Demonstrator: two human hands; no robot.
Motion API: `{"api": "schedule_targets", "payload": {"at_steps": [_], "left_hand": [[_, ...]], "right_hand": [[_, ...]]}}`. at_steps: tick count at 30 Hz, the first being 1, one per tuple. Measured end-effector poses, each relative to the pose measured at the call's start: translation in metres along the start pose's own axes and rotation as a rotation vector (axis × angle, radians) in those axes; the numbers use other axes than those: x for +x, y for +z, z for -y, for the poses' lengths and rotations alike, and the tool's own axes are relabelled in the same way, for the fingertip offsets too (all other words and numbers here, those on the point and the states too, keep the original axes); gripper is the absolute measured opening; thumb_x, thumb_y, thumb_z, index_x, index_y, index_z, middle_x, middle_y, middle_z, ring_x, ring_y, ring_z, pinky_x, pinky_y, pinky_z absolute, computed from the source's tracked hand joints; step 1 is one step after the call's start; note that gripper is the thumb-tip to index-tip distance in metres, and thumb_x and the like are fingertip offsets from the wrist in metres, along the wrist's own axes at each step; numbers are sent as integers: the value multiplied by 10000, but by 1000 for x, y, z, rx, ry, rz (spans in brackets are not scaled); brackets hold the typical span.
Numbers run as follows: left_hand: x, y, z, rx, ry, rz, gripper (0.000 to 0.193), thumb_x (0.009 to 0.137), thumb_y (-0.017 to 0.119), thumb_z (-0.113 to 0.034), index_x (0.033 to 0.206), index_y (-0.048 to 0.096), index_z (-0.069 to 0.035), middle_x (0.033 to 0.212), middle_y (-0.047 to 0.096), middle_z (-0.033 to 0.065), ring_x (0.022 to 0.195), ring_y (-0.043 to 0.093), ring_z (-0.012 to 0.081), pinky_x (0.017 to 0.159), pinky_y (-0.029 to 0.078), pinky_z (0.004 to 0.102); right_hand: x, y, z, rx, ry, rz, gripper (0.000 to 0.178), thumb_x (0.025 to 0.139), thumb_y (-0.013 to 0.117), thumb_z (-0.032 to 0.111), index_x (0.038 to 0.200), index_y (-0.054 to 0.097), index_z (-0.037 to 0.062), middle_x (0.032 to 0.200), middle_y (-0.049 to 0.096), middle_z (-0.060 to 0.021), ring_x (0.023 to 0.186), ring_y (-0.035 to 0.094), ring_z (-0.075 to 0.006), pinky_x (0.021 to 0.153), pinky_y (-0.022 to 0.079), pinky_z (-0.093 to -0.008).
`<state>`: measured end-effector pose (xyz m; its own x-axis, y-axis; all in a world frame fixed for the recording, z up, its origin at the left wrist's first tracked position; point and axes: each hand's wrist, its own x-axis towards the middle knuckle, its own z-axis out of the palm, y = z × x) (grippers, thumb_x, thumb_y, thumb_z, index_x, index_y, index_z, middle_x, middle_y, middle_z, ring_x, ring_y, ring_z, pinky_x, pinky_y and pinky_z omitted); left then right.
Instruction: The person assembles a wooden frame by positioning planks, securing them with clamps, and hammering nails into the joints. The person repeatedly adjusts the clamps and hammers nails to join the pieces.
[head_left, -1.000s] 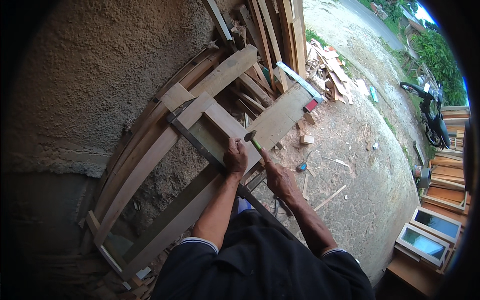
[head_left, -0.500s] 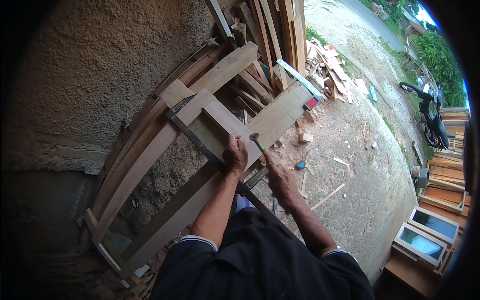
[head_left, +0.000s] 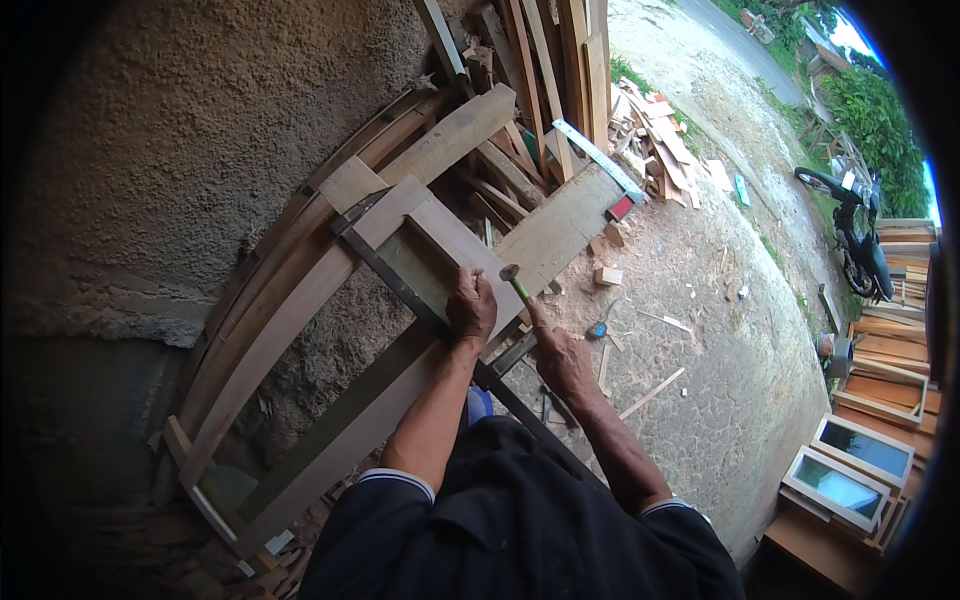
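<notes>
Item inspected: a long rectangular frame of brownish-pink planed wood (head_left: 460, 240), with a greyish inset beside its broad end rail. It lies slantwise in front of me. At that end rail I note a small hammer with a dark metal head and green handle (head_left: 518, 287); I cannot tell whether the head touches the wood. My right hand (head_left: 565, 360) has its fingers closed round the handle, the forearm rising from the frame's right. My left hand (head_left: 471, 305) sits over the end rail, fingers curled into a loose fist, thumb side up; I cannot tell whether they pinch anything. The left forearm crosses the frame's near rail. Beyond the frame's end, a metal square with a red stock (head_left: 621, 207) rests on a wide pale board (head_left: 565, 225).
</notes>
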<state>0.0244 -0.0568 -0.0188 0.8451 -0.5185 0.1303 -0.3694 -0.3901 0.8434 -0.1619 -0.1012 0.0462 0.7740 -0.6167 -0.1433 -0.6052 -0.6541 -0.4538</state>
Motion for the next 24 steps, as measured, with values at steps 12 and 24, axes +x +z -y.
{"api": "schedule_targets", "payload": {"at_steps": [12,24], "left_hand": [[-44,-17,-30,-476,-143,537,695,1068,247,-560,988,618,22,866,676,235,816,675,390,720,510,451],[-43,-27,-9,-571,-299,603,762,1031,249,-655,959,638,-5,837,694,158,819,687,292,679,507,389]], "right_hand": [[13,-2,37,419,-69,-224,184,943,578,141,1095,679,116,1014,629,-237,919,648,-431,761,515,-500],[21,13,36,420,-48,-70,78,903,609,106,937,600,36,843,595,-211,838,615,-404,718,490,-477]]}}
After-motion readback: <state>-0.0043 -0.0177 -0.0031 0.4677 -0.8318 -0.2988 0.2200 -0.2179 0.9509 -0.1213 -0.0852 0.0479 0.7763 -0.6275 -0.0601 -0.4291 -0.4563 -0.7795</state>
